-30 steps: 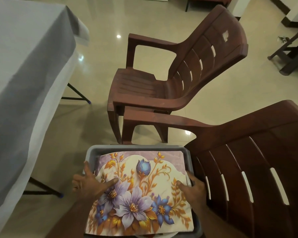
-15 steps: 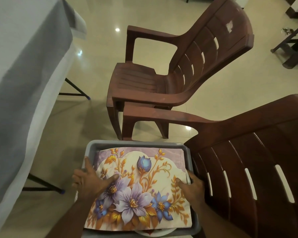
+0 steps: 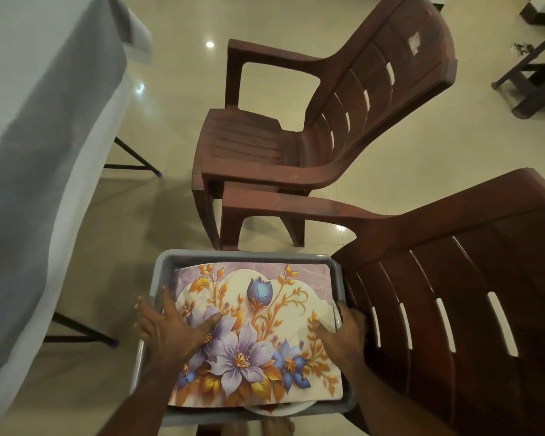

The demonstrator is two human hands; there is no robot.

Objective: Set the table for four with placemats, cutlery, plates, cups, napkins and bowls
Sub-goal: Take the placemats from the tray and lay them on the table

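**Table setting barely begun: everything is in the tub**

Nearest the camera, a grey tub (image 3: pixel 162 265) sits low in front of the person, apparently on the seat of the near brown chair (image 3: pixel 453 294), though the support under it is hidden. On top of its contents lies a floral placemat (image 3: pixel 252 325), printed with purple and blue flowers and orange leaves. The rim of a white plate (image 3: pixel 277 411) peeks out beneath its near edge; whatever else the tub holds is covered.

The left hand (image 3: pixel 167 325) lies spread over the tub's left rim, its thumb reaching onto the placemat and its fingers straight, not curled around anything. The right hand (image 3: pixel 343 332) is at the tub's right edge, thumb on the placemat; its fingers drop out of sight over the rim, so I cannot tell whether they are clamped on the tub or merely resting.

Further off, a second brown chair (image 3: pixel 328 127) stands empty on the tiled floor. To the left, the desk (image 3: pixel 38 105), draped in a pale cloth, shows nothing on the part in view.

By this evidence, no place has yet been laid. All four settings remain: placemats first, then plates, cutlery, cups, napkins and bowls. The likely step in hand is taking hold of the tub or the top placemat to bring it to the desk.
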